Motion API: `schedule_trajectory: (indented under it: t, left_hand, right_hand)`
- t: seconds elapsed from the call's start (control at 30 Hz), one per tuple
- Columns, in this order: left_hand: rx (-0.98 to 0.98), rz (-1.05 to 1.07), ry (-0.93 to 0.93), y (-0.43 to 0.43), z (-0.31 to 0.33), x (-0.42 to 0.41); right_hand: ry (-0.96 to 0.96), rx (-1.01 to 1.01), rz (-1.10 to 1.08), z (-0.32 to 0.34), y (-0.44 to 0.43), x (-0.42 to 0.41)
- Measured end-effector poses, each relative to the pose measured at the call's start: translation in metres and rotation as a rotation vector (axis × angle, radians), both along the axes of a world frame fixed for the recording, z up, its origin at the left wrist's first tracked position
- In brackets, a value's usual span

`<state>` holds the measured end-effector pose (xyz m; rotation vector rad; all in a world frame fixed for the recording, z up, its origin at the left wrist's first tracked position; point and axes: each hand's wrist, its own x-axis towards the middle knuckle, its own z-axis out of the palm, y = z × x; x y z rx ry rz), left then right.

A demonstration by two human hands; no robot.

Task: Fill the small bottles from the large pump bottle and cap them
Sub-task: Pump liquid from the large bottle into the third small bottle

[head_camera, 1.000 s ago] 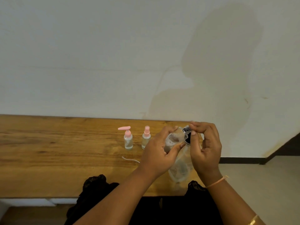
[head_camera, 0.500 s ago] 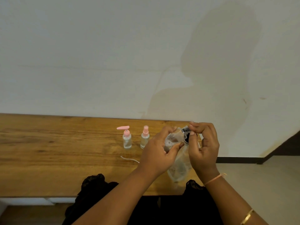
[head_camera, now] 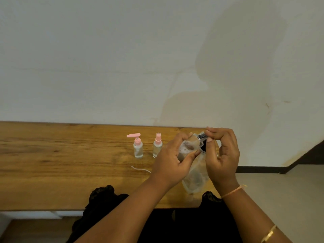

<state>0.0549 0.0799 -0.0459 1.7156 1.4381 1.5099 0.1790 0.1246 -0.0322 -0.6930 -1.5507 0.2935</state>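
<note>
**Head view**

1. Step in hand: as I judge it, work at the mouth of one small bottle. I cannot tell whether the cap is going on or coming off.
2. The left hand (head_camera: 172, 161) has its fingers curled round the small clear bottle (head_camera: 188, 146). The bottle is tilted with its mouth toward the right.
3. The right hand (head_camera: 223, 155) pinches the cap (head_camera: 203, 143) between thumb and forefinger, right at the bottle mouth.
4. A clear pouch (head_camera: 196, 178) hangs below, between the two hands. I cannot tell whether it touches the surface (head_camera: 61, 163).
5. The pump-top bottle (head_camera: 138, 149) and the spray-top bottle (head_camera: 157, 146) stand upright on the surface just left of the left hand. Both are capped in pink and hold clear liquid.
6. A thin white tube (head_camera: 141, 169) lies near them, on the side toward me.
7. I see no large pump bottle in this view.

**Next move:** I expect it calls for the cap to sit square on the neck. The left hand should hold the bottle steady against the turn and bring it nearer upright so nothing spills.

**Change from the earlier frames:** both hands keep the same grips in the same place. The pink-topped bottles and the tube have not moved. Only the camera has shifted slightly.
</note>
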Motion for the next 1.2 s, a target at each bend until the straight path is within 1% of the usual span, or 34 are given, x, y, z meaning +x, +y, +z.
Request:
schedule_trajectory:
  t: [0.1,0.2,0.43,0.57,0.83,1.07,1.2]
  left_hand:
    - [-0.028,-0.012,0.008,0.000,-0.002,0.002]
    - [-0.033,-0.016,-0.014,0.000,-0.001,0.004]
    - [0.032,0.030,-0.001,-0.004,0.004,-0.002]
    - [0.033,0.038,-0.009,-0.003,0.003,-0.001]
    - [-0.052,-0.004,0.014,-0.001,0.002,0.003]
    - [0.002,0.027,0.026,-0.005,0.005,0.002]
    - [0.011,0.046,0.012,-0.004,0.006,0.001]
  right_hand:
    - [-0.032,0.003,0.004,-0.004,0.002,0.005]
    - [-0.024,-0.003,0.012,-0.003,0.002,0.004]
    - [0.017,-0.012,0.018,0.007,-0.007,-0.004]
    - [0.020,-0.013,0.017,0.006,-0.005,-0.005]
    - [-0.036,0.010,0.004,-0.002,0.002,0.004]
    - [-0.014,0.009,-0.042,0.004,-0.006,-0.002]
    - [0.019,0.012,-0.025,0.007,-0.004,-0.004]
